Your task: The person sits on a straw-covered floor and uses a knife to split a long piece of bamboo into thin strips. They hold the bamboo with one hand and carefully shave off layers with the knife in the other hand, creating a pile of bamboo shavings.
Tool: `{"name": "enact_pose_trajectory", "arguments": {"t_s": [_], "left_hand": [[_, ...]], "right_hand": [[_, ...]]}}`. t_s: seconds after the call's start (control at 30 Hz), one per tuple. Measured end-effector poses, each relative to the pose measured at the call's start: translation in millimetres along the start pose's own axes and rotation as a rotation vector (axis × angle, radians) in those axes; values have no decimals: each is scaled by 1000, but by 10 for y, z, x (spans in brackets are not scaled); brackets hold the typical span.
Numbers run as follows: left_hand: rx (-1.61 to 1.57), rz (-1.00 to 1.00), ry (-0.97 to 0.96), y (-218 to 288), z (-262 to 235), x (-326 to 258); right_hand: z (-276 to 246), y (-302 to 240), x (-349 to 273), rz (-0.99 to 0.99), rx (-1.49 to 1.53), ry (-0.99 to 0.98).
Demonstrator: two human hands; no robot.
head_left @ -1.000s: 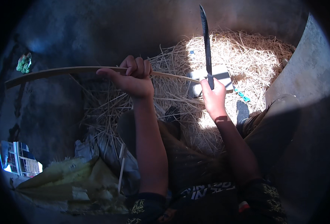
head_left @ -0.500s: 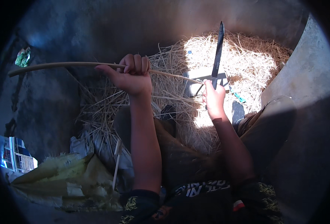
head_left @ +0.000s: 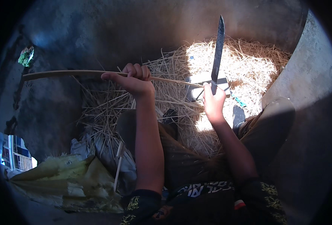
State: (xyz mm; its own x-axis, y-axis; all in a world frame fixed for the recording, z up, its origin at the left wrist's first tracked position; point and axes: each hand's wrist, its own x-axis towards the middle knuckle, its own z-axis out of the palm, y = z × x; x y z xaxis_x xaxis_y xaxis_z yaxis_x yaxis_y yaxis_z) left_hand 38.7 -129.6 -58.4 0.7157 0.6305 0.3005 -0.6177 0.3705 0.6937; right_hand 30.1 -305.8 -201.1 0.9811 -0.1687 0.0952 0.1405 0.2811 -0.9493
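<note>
My left hand [head_left: 137, 81] is closed around a long, thin strip of pale wood or bamboo [head_left: 70, 72]. The strip runs nearly level, bowing down a little at its far left end, and its right end reaches the fingers of my right hand [head_left: 214, 104]. That hand grips a long knife [head_left: 218, 48], its dark blade standing almost upright with the tip at the top. The handle is mostly hidden in the fist. Whether the blade's base touches the strip, I cannot tell.
Beneath my hands lies a heap of shavings [head_left: 248, 56], partly sunlit. A grey block [head_left: 196, 93] sits on it, beside a small green item [head_left: 240, 101]. A yellowish sack [head_left: 64, 183] is at lower left, near a thin stick [head_left: 118, 168]. My bent legs flank the heap.
The strip has shifted to the right and its left end sits lower. My left hand has moved slightly right and down. The knife has risen a little, staying in my right hand.
</note>
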Motion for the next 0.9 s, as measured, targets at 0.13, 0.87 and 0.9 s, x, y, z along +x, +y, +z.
{"name": "enact_pose_trajectory", "arguments": {"t_s": [0.13,0.87,0.9], "left_hand": [[39,-49,33,-6,166,-56],[224,145,106,-114,181,-38],[223,140,98,-111,205,-40]], "right_hand": [[-365,1086,-17,574,-790,-294],[-190,184,142,57,-680,-143],[-118,-13,170,-50,-545,-132]]}}
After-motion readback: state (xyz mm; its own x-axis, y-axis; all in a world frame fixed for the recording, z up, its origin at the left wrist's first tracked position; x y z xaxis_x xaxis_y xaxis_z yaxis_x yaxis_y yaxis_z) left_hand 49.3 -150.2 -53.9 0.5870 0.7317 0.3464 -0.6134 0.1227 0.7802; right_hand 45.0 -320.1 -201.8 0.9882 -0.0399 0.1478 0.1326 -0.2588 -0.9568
